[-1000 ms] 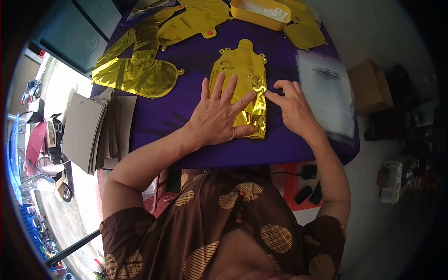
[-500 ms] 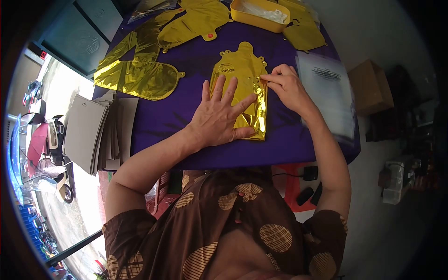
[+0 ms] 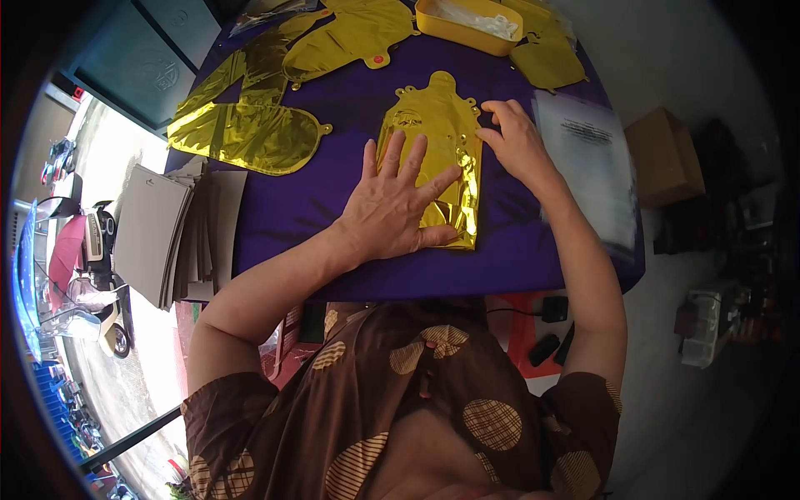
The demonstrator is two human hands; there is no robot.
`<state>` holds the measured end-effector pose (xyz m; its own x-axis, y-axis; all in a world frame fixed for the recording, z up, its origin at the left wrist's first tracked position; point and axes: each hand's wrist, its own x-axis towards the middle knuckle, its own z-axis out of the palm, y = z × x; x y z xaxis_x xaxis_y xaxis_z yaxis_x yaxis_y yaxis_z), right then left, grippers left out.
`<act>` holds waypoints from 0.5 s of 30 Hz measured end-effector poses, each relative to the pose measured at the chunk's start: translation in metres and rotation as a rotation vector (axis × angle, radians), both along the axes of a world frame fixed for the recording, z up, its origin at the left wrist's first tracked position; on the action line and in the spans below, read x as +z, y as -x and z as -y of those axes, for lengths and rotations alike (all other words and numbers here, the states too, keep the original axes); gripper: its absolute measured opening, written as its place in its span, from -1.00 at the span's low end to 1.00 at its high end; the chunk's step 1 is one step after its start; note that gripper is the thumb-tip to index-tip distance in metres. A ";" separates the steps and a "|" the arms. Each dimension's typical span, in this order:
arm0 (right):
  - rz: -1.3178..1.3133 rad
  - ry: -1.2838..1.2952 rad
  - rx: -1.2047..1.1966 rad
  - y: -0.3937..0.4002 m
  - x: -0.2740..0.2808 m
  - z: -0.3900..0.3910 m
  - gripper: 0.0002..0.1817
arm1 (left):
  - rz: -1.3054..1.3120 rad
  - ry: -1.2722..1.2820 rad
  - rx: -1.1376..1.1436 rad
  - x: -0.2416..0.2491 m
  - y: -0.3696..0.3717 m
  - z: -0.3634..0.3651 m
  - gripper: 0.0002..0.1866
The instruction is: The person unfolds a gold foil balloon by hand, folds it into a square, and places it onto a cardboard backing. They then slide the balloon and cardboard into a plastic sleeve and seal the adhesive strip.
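A folded gold foil piece (image 3: 442, 112) with a rounded tab and small loops at its far end lies on the purple cloth (image 3: 350, 279). Flat on its left part rests my left hand (image 3: 389, 200), fingers spread. Just beyond its right edge, my right hand (image 3: 518, 146) hovers with thumb and index finger apart, nothing visible between them; its other fingers are curled. The foil's right edge is creased and shiny.
More gold foil pieces (image 3: 250, 142) lie at the left and far side. A yellow tray (image 3: 467, 35) holds white items. Clear plastic bags (image 3: 583, 167) lie right, near a cardboard box (image 3: 664, 158). Grey card sheets (image 3: 150, 237) stand at the left edge.
My right hand has come off the foil's right edge, moving slightly right, and its thumb and index finger have parted. My left hand stays spread on the foil.
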<state>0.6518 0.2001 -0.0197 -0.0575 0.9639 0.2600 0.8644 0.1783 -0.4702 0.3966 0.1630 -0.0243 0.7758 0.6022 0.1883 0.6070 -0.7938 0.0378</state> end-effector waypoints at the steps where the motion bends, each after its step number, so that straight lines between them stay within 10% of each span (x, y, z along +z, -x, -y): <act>1: 0.016 -0.016 -0.007 0.000 -0.001 -0.002 -0.58 | 0.002 -0.006 0.000 -0.001 0.000 0.000 -0.10; 12: 0.094 -0.347 -0.133 0.006 -0.001 0.002 -0.72 | 0.013 -0.054 -0.015 -0.004 0.002 0.000 -0.10; 15: -0.299 -0.088 -0.116 0.021 0.026 0.058 -0.71 | 0.028 -0.040 -0.014 -0.007 0.001 0.000 -0.11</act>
